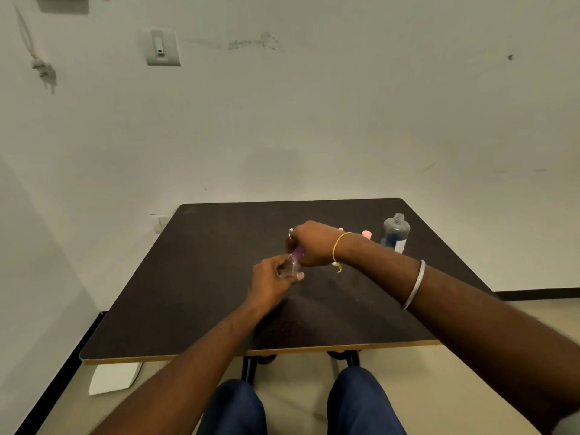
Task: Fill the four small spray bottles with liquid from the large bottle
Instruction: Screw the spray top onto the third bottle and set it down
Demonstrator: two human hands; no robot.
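Observation:
My left hand grips the clear body of a small spray bottle above the middle of the dark table. My right hand is closed over that bottle's purple spray top. The large clear bottle stands uncapped at the far right of the table, with blue liquid low in it. Pink tops of other small bottles peek out behind my right wrist; their bodies are hidden.
The table stands against a white wall, with its yellow front edge near my knees. A white object sits on the floor under the table's left corner. A wall socket is beside the table's far left corner.

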